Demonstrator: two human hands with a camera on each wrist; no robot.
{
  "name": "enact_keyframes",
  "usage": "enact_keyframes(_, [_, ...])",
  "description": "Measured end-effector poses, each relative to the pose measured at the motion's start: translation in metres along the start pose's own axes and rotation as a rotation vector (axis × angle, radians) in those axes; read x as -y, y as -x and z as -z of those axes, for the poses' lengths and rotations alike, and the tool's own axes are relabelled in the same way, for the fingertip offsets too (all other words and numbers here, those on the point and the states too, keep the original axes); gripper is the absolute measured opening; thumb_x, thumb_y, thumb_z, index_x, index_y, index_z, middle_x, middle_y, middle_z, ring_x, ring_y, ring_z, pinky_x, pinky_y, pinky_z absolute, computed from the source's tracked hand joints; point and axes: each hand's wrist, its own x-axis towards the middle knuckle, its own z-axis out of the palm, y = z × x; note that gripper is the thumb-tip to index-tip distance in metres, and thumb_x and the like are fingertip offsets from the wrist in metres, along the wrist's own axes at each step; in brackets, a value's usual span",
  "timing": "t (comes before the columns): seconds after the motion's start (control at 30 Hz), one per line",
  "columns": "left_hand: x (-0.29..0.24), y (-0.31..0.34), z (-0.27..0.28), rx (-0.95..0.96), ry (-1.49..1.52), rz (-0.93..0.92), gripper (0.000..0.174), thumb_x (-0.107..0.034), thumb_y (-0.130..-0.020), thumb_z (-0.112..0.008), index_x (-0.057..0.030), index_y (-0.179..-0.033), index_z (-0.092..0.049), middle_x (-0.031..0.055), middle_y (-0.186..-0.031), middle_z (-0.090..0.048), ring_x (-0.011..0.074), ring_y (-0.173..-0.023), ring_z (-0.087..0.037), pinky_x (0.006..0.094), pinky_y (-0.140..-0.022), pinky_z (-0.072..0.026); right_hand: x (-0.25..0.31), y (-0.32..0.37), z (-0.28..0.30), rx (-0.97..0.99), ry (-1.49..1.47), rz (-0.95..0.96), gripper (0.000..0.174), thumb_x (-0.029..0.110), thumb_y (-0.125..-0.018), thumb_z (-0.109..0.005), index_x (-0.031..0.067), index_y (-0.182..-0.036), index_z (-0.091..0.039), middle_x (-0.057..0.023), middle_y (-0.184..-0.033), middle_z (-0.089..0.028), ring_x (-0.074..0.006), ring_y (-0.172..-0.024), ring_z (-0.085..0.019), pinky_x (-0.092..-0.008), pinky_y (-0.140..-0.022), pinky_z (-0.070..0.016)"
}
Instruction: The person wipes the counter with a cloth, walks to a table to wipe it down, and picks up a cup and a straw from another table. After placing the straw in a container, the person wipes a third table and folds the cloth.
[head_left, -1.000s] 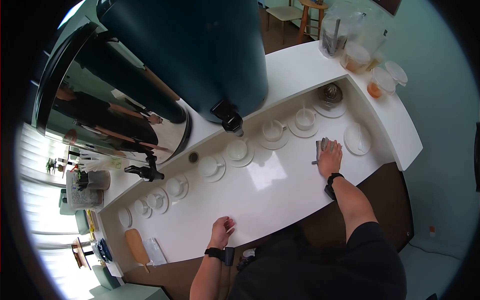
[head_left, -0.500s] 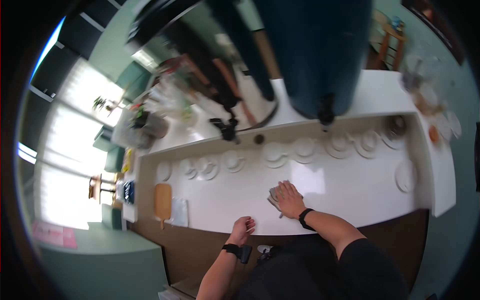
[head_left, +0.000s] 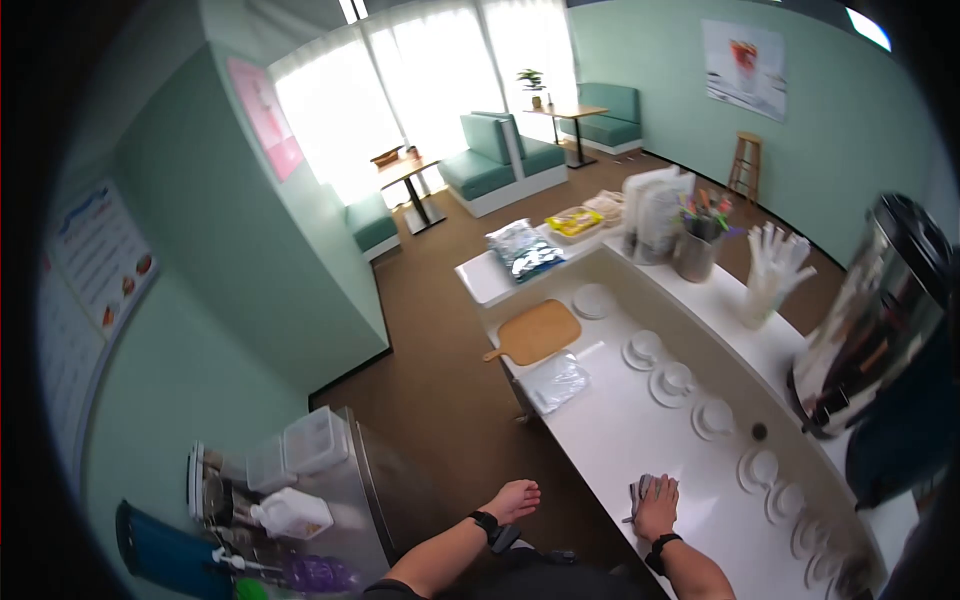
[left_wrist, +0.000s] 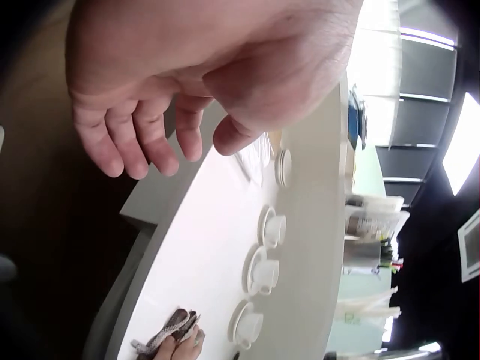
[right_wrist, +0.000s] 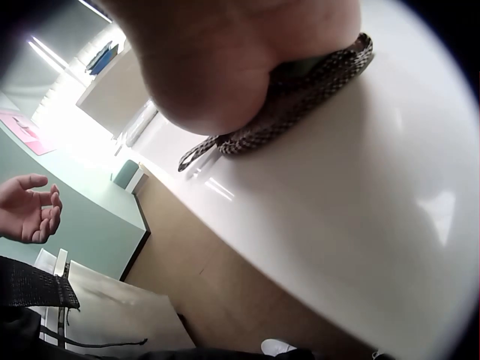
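My right hand (head_left: 656,508) lies flat on a folded grey cloth (head_left: 636,492), pressing it on the white counter (head_left: 600,450) near its front edge. In the right wrist view the patterned cloth (right_wrist: 300,105) shows under the palm, a loop sticking out at one side. My left hand (head_left: 515,499) hangs in the air off the counter's edge, holding nothing; in the left wrist view the fingers of this hand (left_wrist: 202,82) are loosely bent. White cups (head_left: 714,416) on saucers stand in a row along the counter's back wall.
A wooden board (head_left: 540,332), a clear plastic bag (head_left: 556,382) and stacked plates (head_left: 593,301) lie at the counter's far end. On the ledge are a metal urn (head_left: 870,300) and a cup of straws (head_left: 770,280). Left, a side counter holds a white jug (head_left: 296,514) and plastic boxes (head_left: 314,446).
The view has swung left toward the windows and booths. My right hand has slid the cloth leftward along the counter, away from the plate at the right end. My left hand remains off the cloth.
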Motion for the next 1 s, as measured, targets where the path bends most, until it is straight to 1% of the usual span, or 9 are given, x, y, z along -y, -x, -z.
enact_keyframes(0.2, [-0.005,0.015,0.107,-0.1,0.238,-0.09,0.018,-0.034,-0.098,-0.055,-0.0182,-0.104,-0.061,-0.0039,-0.1,-0.062,0.0136,-0.094,-0.059,0.0341,-0.085,-0.0495,0.099,-0.05,-0.05,0.096,-0.098,0.302,0.052,0.012,-0.095,-0.049,-0.0057,-0.143,-0.041,-0.0357,-0.15,-0.032,-0.0542,-0.142,-0.026,-0.0586,-0.118,-0.0207])
enact_keyframes(0.27, [-0.011,0.019,0.139,-0.137,0.31,-0.125,0.017,-0.034,-0.097,-0.055,-0.0185,-0.102,-0.061,-0.0046,-0.097,-0.062,0.0126,-0.09,-0.059,0.0336,-0.083,-0.0498,0.147,-0.065,-0.073,0.168,-0.265,0.433,0.046,0.011,-0.096,-0.048,-0.0032,-0.14,-0.045,-0.0327,-0.145,-0.041,-0.0488,-0.137,-0.038,-0.0533,-0.116,-0.0289])
enact_keyframes(0.33, [-0.013,0.027,0.169,-0.169,0.415,-0.176,0.017,-0.033,-0.097,-0.056,-0.0176,-0.102,-0.061,-0.0034,-0.097,-0.062,0.0132,-0.091,-0.06,0.034,-0.083,-0.0499,0.222,-0.082,-0.065,0.384,-0.527,0.422,0.04,0.013,-0.098,-0.047,-0.0006,-0.135,-0.051,-0.0279,-0.131,-0.057,-0.0442,-0.124,-0.053,-0.0489,-0.107,-0.0411])
enact_keyframes(0.37, [-0.016,0.035,0.182,-0.192,0.463,-0.195,0.016,-0.031,-0.098,-0.057,-0.0165,-0.103,-0.062,-0.0024,-0.097,-0.062,0.014,-0.092,-0.06,0.0345,-0.084,-0.05,0.26,-0.086,-0.057,0.458,-0.547,0.388,0.034,0.015,-0.101,-0.046,0.0,-0.13,-0.055,-0.0229,-0.115,-0.066,-0.0383,-0.108,-0.064,-0.0448,-0.095,-0.049])
enact_keyframes(0.47, [-0.016,0.059,0.213,-0.243,0.59,-0.249,0.016,-0.029,-0.098,-0.057,-0.0149,-0.104,-0.062,-0.0009,-0.098,-0.063,0.0152,-0.093,-0.061,0.035,-0.084,-0.0501,0.337,-0.113,-0.066,0.756,-0.852,0.364,0.03,0.014,-0.106,-0.042,0.0,-0.128,-0.056,-0.0109,-0.112,-0.068,-0.0201,-0.101,-0.065,-0.0339,-0.089,-0.0507])
enact_keyframes(0.57, [-0.014,0.067,0.243,-0.287,0.709,-0.307,0.017,-0.029,-0.097,-0.058,-0.0143,-0.104,-0.062,-0.0002,-0.097,-0.063,0.0157,-0.093,-0.061,0.0353,-0.084,-0.0501,0.386,-0.148,-0.093,1.062,-1.274,0.249,0.029,0.014,-0.107,-0.042,0.0021,-0.13,-0.056,-0.0073,-0.115,-0.068,-0.0183,-0.102,-0.065,-0.0325,-0.09,-0.0509])
enact_keyframes(0.7, [-0.02,0.069,0.278,-0.355,0.844,-0.345,0.018,-0.029,-0.097,-0.059,-0.013,-0.103,-0.062,0.0001,-0.096,-0.064,0.016,-0.092,-0.061,0.0355,-0.082,-0.0507,0.446,-0.186,-0.07,1.284,-1.359,0.033,0.03,0.023,-0.108,-0.042,0.006,-0.129,-0.057,-0.0055,-0.108,-0.067,-0.0184,-0.095,-0.065,-0.0349,-0.086,-0.0546])
enact_keyframes(0.8, [-0.046,0.065,0.313,-0.378,0.896,-0.387,0.015,-0.027,-0.096,-0.06,-0.0131,-0.099,-0.063,0.0004,-0.093,-0.065,0.017,-0.091,-0.062,0.0351,-0.079,-0.0509,0.486,-0.22,-0.059,1.335,-1.46,-0.085,0.031,0.022,-0.107,-0.044,0.0061,-0.131,-0.056,-0.0068,-0.115,-0.067,-0.0193,-0.101,-0.066,-0.0358,-0.089,-0.0542])
enact_keyframes(1.0, [-0.15,0.046,0.391,-0.424,0.941,-0.529,0.012,-0.026,-0.093,-0.06,-0.0146,-0.092,-0.062,0.0008,-0.087,-0.065,0.0175,-0.085,-0.062,0.0362,-0.077,-0.0505,0.549,-0.332,-0.032,1.332,-1.66,-0.011,0.036,0.019,-0.107,-0.043,0.005,-0.14,-0.05,-0.0097,-0.127,-0.065,-0.0219,-0.112,-0.065,-0.0382,-0.097,-0.0538])
